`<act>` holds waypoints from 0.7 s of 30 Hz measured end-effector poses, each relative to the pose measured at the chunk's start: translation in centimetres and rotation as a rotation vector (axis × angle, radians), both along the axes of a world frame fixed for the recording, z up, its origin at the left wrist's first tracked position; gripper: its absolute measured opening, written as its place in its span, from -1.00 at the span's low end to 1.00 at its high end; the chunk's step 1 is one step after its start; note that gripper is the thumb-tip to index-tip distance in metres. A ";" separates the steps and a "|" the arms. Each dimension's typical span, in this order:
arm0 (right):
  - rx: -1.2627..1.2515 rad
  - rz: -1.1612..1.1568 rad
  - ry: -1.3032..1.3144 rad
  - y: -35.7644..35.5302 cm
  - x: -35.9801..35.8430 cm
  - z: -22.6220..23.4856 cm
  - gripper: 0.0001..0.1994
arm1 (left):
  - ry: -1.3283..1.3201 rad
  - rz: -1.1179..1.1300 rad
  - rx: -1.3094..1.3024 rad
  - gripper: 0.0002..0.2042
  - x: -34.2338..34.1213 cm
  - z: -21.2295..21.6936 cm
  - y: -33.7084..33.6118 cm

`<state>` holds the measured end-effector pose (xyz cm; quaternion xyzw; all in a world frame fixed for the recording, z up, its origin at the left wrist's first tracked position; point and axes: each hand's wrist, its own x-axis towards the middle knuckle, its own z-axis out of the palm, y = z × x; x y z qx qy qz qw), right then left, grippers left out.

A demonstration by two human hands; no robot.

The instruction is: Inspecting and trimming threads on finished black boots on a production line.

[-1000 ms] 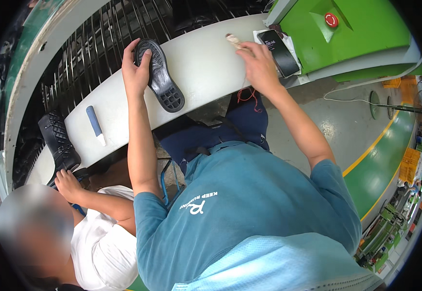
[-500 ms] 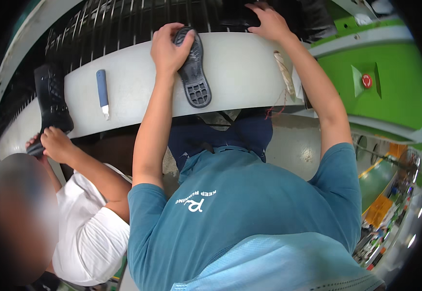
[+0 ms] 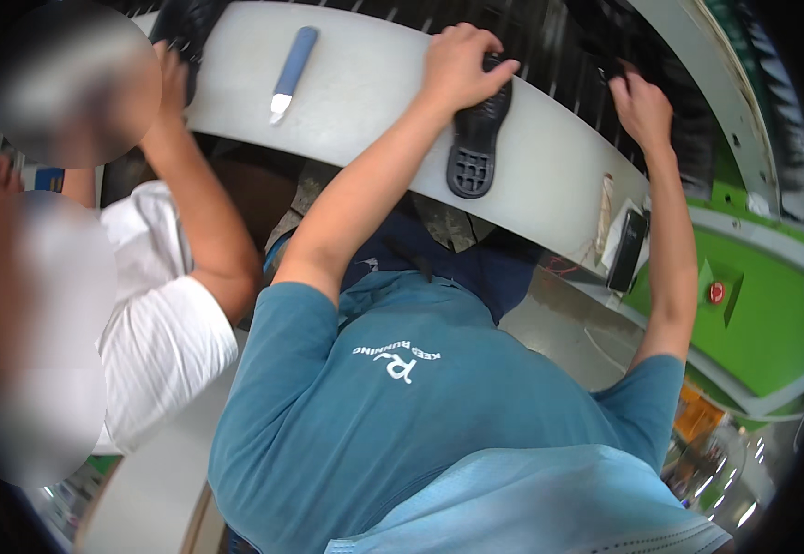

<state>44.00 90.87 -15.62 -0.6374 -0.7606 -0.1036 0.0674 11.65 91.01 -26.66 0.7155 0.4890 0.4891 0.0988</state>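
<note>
A black shoe sole [image 3: 472, 162] lies tread up on the pale bench, its gridded heel toward me. My left hand [image 3: 464, 66] closes round its far end, thumb on one edge and fingers bent over the tip. Farther right, my right hand [image 3: 644, 113] reaches past the bench edge with its fingers curled onto a black boot [image 3: 605, 42] on the slatted rack. Dark surroundings hide much of that boot's outline and the fingertips. To the left of the sole, a blue-handled knife [image 3: 294, 74] rests on the bench.
A wrapped, stick-like tool [image 3: 603, 208] and a black rectangular object [image 3: 627, 251] lie at the bench's right end. Beyond is a green machine panel with a red button [image 3: 717, 293]. At left, a co-worker in a white shirt [image 3: 167, 351] handles another black boot [image 3: 183, 37].
My view has swung, so the bench now slants down to the right. My right hand went from spread fingers to curled ones at the boot. The left hand still holds the sole.
</note>
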 end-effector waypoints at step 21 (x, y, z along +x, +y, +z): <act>0.023 -0.041 1.048 -19.5 4.7 14.2 -0.62 | -0.419 -0.246 0.023 -0.69 0.5 8.2 -4.9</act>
